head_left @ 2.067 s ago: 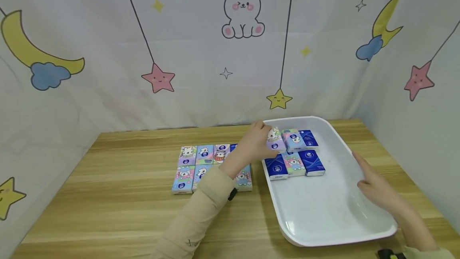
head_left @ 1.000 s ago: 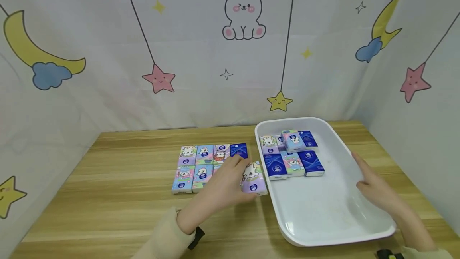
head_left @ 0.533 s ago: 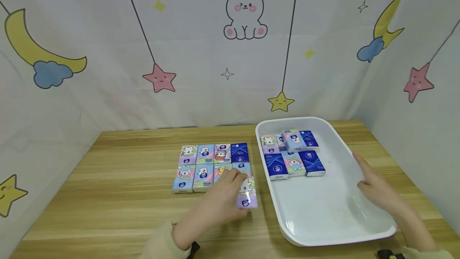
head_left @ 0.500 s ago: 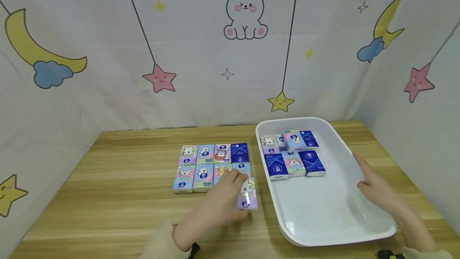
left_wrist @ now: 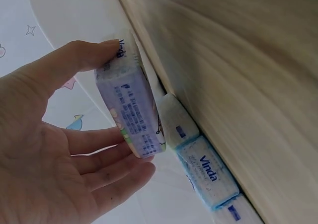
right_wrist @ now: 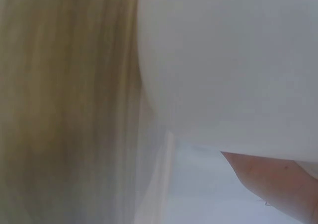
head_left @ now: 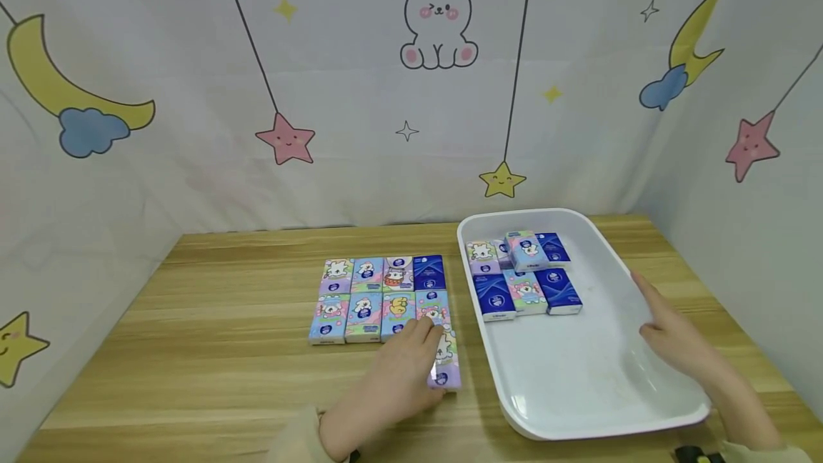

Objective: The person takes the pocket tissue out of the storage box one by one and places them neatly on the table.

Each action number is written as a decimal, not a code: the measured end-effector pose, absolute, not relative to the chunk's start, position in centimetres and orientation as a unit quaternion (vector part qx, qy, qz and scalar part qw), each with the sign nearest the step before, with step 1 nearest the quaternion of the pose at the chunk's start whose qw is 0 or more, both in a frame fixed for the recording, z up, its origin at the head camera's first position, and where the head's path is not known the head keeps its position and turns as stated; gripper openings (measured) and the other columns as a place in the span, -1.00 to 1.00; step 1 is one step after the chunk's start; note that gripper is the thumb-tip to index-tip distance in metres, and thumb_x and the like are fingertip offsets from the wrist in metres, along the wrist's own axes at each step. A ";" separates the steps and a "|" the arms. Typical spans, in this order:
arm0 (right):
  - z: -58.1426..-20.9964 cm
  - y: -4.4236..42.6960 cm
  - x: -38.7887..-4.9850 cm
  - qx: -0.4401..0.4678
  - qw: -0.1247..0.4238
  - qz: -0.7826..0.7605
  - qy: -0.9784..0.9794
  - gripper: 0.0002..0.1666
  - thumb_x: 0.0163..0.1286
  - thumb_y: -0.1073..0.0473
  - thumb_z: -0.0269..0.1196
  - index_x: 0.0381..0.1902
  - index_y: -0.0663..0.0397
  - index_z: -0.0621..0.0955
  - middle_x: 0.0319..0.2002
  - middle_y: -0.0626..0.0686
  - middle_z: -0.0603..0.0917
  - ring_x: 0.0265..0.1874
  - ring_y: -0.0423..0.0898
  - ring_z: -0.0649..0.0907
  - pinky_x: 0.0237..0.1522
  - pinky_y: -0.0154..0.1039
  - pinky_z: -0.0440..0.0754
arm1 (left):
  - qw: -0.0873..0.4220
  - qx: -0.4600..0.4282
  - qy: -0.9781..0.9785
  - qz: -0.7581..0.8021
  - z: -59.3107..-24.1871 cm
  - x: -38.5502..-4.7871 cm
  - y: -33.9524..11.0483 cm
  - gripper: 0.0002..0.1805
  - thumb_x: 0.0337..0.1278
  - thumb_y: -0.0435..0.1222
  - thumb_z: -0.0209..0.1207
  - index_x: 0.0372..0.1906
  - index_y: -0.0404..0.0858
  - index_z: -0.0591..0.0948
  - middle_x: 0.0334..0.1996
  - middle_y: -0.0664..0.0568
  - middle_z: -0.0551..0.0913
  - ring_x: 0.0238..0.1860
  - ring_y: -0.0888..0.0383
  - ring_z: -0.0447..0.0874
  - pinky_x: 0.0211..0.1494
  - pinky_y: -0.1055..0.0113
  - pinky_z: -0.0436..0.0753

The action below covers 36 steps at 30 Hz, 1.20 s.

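White curtain behind tissue packs

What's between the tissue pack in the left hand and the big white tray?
In the head view, only bare wooden table shows between the tissue pack in the left hand and the white tray.

We see a curtained-off work nook, whether in a home or a studio we cannot tell: white cloth printed with moons, stars and, at upper centre, a rabbit hangs on three sides of a wood-grain bench.
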State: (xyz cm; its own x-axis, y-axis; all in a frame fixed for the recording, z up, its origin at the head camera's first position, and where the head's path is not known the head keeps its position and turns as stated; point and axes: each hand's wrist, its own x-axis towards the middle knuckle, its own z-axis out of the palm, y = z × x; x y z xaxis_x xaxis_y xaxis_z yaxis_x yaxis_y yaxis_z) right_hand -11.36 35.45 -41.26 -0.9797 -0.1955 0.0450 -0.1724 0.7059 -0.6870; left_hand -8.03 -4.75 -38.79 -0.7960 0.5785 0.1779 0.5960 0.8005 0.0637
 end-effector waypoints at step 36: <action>-41.3 35.5 -11.4 -0.106 0.006 -0.360 0.927 -0.03 0.20 0.57 -0.12 0.50 0.28 -0.26 0.41 0.59 -0.16 0.32 0.61 0.00 0.47 -0.27 -0.37 | 0.054 -0.309 -0.949 -0.035 -39.7 -8.2 -5.0 -0.19 -0.31 0.04 0.48 0.12 -0.26 0.50 -0.08 0.02 0.51 -0.10 0.16 0.47 -0.14 0.37 0.60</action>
State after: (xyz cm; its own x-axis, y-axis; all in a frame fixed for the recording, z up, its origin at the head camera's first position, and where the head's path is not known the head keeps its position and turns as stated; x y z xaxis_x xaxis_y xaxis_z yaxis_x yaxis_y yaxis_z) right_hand -11.38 35.49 -41.31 -0.9774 -0.2009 0.0661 -0.1927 0.7177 -0.6692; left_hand -8.22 -5.03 -39.71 -0.8035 0.5820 0.1251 0.5897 0.8070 0.0333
